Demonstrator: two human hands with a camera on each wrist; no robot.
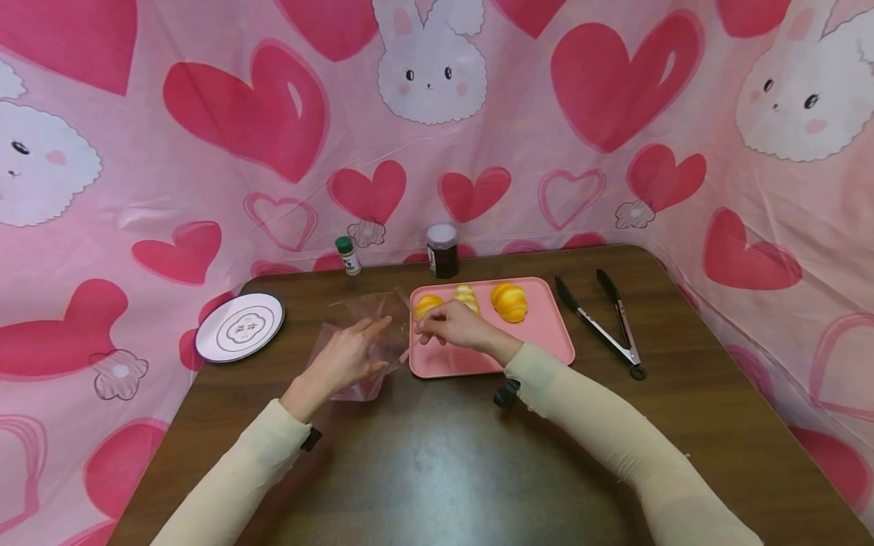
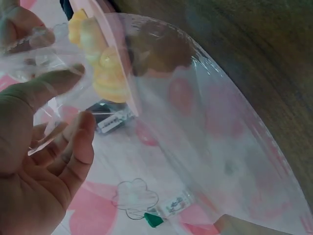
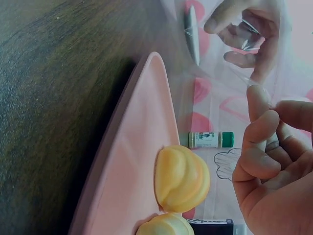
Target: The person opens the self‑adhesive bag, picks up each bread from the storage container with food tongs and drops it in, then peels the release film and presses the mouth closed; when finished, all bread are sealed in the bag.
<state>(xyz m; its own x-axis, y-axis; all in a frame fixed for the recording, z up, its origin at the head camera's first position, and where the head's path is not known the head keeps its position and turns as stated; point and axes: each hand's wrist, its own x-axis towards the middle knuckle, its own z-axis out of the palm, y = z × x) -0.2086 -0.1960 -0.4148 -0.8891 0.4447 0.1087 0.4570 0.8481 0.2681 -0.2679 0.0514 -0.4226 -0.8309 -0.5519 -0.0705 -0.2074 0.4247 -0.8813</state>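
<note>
A clear plastic bag point(image 1: 362, 389) spreads between the two hands, left of the pink tray point(image 1: 471, 362). My right hand point(image 1: 459, 324) pinches the edge of the bag with thumb and index finger, above the tray's left side. The left hand point(image 1: 348, 356) is against the bag with its fingers spread and thumb apart. In the right wrist view the left hand point(image 3: 254, 36) shows through the film. Three bread rolls sit on the tray: a golden one point(image 1: 509, 302), a paler one point(image 1: 467, 296), and another golden one point(image 1: 427, 304) partly behind the right hand.
Black-tipped metal tongs point(image 1: 624, 350) lie spread to the right of the tray. Behind it stands a dark jar point(image 1: 444, 262) with a pale lid. A small green-capped bottle point(image 1: 350, 260) is at the back, and a white plate point(image 1: 218, 334) lies far left.
</note>
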